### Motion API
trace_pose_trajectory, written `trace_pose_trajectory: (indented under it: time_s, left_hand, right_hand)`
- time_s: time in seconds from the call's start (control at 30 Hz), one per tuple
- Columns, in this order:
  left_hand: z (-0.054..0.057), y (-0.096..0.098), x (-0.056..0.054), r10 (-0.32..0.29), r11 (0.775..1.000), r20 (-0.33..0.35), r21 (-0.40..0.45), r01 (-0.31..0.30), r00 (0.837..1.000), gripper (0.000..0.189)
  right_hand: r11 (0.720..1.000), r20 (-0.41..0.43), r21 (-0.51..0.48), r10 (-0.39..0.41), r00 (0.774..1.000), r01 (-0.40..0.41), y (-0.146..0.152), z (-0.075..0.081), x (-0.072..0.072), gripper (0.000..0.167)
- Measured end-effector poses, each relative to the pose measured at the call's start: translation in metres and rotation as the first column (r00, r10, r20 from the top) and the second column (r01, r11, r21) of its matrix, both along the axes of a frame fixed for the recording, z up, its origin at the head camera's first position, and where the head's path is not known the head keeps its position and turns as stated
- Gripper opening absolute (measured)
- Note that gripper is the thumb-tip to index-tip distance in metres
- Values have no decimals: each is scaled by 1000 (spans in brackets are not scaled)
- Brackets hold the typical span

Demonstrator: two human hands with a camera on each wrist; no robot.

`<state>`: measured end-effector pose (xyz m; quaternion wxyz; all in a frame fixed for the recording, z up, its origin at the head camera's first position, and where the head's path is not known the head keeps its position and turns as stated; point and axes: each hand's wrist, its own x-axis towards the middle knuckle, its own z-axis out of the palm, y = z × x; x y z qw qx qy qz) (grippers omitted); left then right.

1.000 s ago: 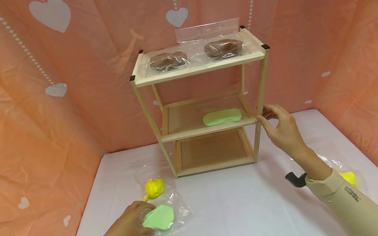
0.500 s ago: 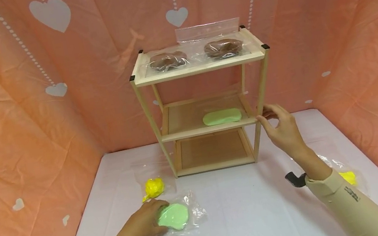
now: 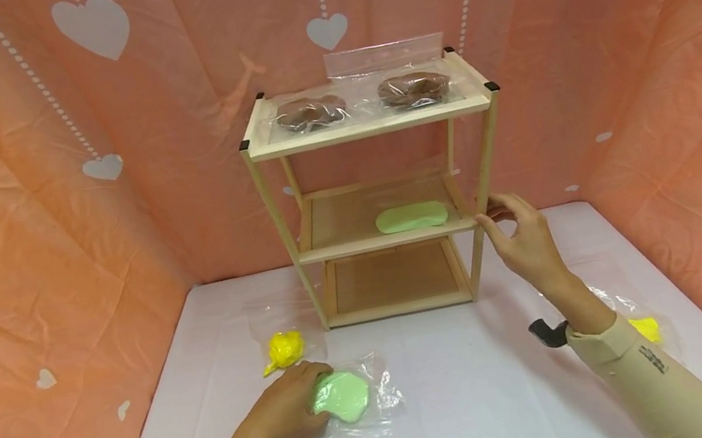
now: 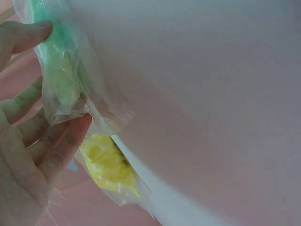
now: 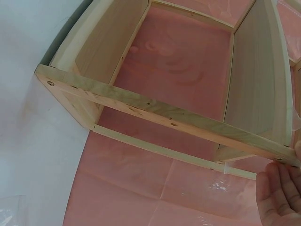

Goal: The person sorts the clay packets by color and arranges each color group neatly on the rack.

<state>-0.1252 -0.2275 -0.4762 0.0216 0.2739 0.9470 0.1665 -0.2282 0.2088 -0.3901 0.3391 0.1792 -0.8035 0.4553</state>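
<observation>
My left hand point(image 3: 292, 405) pinches a pale green lump in a clear plastic bag point(image 3: 343, 398) low over the table, thumb on one face and fingers on the other, as the left wrist view shows. Just behind it lies a bagged yellow lump point(image 3: 285, 348), also seen below the fingers in that view. My right hand point(image 3: 524, 243) holds the right front post point(image 3: 484, 156) of a three-tier wooden shelf point(image 3: 390, 242), at middle-tier height. On that tier, toward the right, sits another pale green piece point(image 3: 412, 217), with clear plastic behind it.
Two bagged brown ring-shaped pieces point(image 3: 311, 112) lie on the top tier. Another bagged yellow piece point(image 3: 645, 329) is partly hidden behind the right sleeve. Orange cloth point(image 3: 220, 195) with hearts walls the white table point(image 3: 453, 397) at the back and both sides.
My left hand has moved to the right with the bagged green lump, away from the yellow one. The right hand has kept its hold on the post.
</observation>
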Motion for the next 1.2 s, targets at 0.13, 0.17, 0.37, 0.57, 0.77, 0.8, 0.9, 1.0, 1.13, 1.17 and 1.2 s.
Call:
trace_pose_trajectory:
  time_s: [0.13, 0.17, 0.37, 0.57, 0.77, 0.8, 0.9, 1.0, 1.13, 1.17, 1.2]
  left_hand:
    - [1, 6, -2, -14, 1000, -1, 6, 14, 1000, 61]
    - [2, 8, -2, -15, 1000, -2, 8, 15, 1000, 61]
    - [5, 16, -8, -32, 999, -68, 36, 35, 997, 61]
    - [17, 23, -14, -44, 996, -113, 71, 52, 993, 62]
    - [30, 28, -15, -68, 991, -152, 106, 85, 986, 64]
    - [32, 28, -15, -72, 989, -160, 114, 91, 985, 64]
    - [39, 30, -15, -79, 981, -172, 162, 107, 982, 67]
    - [48, 31, -15, -84, 970, -192, 209, 124, 978, 71]
    - [63, 33, -17, -92, 966, -251, 214, 148, 964, 73]
    - [67, 33, -17, -94, 965, -267, 210, 154, 959, 73]
    - [72, 34, -18, -96, 965, -277, 210, 158, 956, 73]
  right_hand:
    - [1000, 3, 2, -3, 1000, 3, 0, 0, 1, 30]
    - [1000, 3, 3, -4, 1000, 4, 0, 0, 1, 30]
    - [1000, 6, 0, -6, 1000, 6, -1, 0, 1, 30]
    - [1000, -4, -11, -4, 1000, 4, -1, 0, 0, 29]
    - [1000, -10, -15, 4, 1000, -4, -1, 0, -1, 29]
    - [1000, -10, -14, 3, 1000, -4, -1, 0, -1, 29]
    - [1000, -4, -11, 0, 1000, 0, -1, 0, -1, 29]
    - [1000, 1, -5, -6, 1000, 6, -1, 1, -1, 29]
    - [1000, 6, -3, -9, 1000, 9, -1, 1, 0, 29]
    - [1000, 6, -3, -9, 1000, 9, -1, 1, 0, 29]
    - [1000, 7, -3, -9, 1000, 9, -1, 1, 0, 29]
